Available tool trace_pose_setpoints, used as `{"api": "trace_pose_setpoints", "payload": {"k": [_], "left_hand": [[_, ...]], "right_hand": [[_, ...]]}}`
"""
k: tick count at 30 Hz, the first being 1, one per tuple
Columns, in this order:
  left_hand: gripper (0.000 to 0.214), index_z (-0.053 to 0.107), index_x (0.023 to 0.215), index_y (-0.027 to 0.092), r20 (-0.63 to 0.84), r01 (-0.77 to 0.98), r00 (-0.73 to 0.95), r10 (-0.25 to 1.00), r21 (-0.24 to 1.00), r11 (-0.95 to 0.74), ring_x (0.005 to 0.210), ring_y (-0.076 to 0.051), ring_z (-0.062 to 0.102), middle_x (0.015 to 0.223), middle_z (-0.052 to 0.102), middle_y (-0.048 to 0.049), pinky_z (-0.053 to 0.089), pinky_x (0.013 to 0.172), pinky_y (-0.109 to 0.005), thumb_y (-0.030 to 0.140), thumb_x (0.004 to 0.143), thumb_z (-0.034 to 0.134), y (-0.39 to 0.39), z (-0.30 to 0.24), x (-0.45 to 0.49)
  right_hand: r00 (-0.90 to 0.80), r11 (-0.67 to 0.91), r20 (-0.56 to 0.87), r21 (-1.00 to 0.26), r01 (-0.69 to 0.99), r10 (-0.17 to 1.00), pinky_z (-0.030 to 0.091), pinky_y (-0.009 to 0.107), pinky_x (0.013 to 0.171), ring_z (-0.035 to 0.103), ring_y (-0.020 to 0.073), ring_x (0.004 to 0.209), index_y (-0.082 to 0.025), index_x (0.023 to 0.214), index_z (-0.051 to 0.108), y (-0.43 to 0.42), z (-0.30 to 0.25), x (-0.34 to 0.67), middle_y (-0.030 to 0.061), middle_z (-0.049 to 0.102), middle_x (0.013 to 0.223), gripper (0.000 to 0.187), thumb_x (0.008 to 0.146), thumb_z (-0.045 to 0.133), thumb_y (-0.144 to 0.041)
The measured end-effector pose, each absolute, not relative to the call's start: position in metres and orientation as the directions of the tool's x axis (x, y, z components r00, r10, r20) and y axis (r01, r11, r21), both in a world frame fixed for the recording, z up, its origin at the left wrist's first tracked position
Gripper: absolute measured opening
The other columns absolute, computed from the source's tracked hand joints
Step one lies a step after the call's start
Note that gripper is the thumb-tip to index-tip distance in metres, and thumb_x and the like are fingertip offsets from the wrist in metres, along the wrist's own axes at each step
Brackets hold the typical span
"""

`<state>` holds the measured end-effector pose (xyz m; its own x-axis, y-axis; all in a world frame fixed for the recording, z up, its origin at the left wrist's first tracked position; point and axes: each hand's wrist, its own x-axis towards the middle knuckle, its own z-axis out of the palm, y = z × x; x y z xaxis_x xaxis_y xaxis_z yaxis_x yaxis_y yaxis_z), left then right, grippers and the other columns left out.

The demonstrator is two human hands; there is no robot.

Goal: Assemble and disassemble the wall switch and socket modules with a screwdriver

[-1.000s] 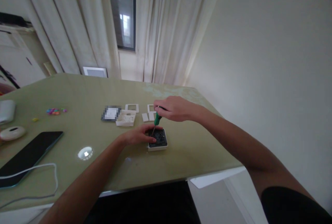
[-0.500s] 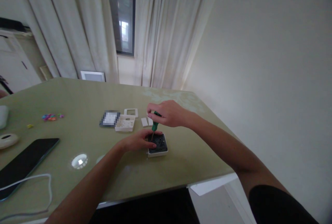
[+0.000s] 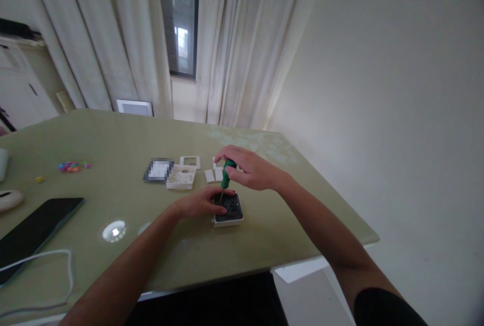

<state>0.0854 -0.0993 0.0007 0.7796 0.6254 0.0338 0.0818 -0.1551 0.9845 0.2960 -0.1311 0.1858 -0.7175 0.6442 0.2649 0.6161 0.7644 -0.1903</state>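
Observation:
A square white switch body with a black inner face (image 3: 230,210) lies on the olive-green table (image 3: 113,134). My left hand (image 3: 200,202) presses against its left edge, fingers curled round it. My right hand (image 3: 245,169) is closed on a green-handled screwdriver (image 3: 226,175), held nearly upright with its tip down on the black face. Just beyond lie a white back box (image 3: 182,176), a white frame (image 3: 190,161) and two small white rocker pieces (image 3: 214,175).
A blurred square item (image 3: 158,171) lies left of the back box. Farther left lie colourful small bits (image 3: 71,166), a black phone (image 3: 32,230) with a white cable (image 3: 49,270) and a white oval object (image 3: 9,199). The table's edge is near on the right and front.
The view shifted slightly. My right hand turned on the screwdriver handle, which stays over the black face. My left hand kept its hold on the switch body.

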Motion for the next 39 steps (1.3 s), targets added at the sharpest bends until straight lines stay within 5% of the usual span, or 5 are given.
{"api": "trace_pose_setpoints", "payload": {"k": [4,11,21,34,39], "left_hand": [[0.065,0.074,0.143,0.024,0.06,0.075,0.77,0.635,0.98,-0.183,0.13,-0.034,0.072,0.141,0.077,-0.0108,0.054,0.117,-0.052,0.034,0.082,0.093,-0.1,0.001,0.087],[0.043,0.081,0.131,0.026,0.187,0.015,0.723,0.665,0.958,-0.286,0.142,-0.034,0.066,0.142,0.079,-0.0092,0.046,0.126,-0.051,0.041,0.092,0.087,-0.102,0.026,0.073],[0.029,0.079,0.091,0.019,0.269,-0.097,0.611,0.745,0.959,-0.267,0.086,-0.022,0.078,0.088,0.083,-0.0042,0.061,0.084,-0.034,0.044,0.086,0.093,-0.103,0.021,0.088],[0.036,0.08,0.097,0.019,0.286,-0.095,0.563,0.775,0.954,-0.284,0.089,-0.022,0.077,0.093,0.083,-0.0038,0.06,0.086,-0.034,0.041,0.075,0.1,-0.105,0.023,0.092],[0.032,0.086,0.097,0.018,0.261,-0.08,0.622,0.738,0.959,-0.272,0.098,-0.027,0.08,0.101,0.087,-0.0098,0.061,0.093,-0.04,0.05,0.09,0.088,-0.107,0.026,0.087]], "right_hand": [[-0.646,0.71,0.305,-0.198,0.676,0.7,0.046,0.033,0.082,0.069,0.0247,0.09,-0.021,0.116,0.069,-0.132,0.181,0.296,0.0073,0.079,0.098,0.02,0.111,0.056,-0.035],[-0.708,0.788,0.346,-0.247,0.565,0.616,0.05,0.035,0.101,0.067,0.0223,0.112,-0.021,0.131,0.064,-0.135,0.177,0.295,0.0093,0.072,0.126,0.031,0.101,0.058,-0.016],[-0.595,0.732,0.431,-0.329,0.596,0.678,0.042,0.028,0.075,0.06,0.0154,0.077,-0.022,0.117,0.067,-0.131,0.167,0.293,-0.0017,0.069,0.088,0.021,0.1,0.074,-0.033],[-0.553,0.719,0.461,-0.398,0.57,0.694,0.04,0.026,0.07,0.057,0.0115,0.066,-0.021,0.105,0.071,-0.131,0.165,0.29,-0.0037,0.068,0.08,0.019,0.096,0.078,-0.036],[-0.55,0.718,0.464,-0.407,0.564,0.695,0.04,0.026,0.069,0.055,0.0114,0.065,-0.021,0.102,0.07,-0.13,0.165,0.288,-0.0034,0.069,0.081,0.019,0.094,0.079,-0.037]]}}
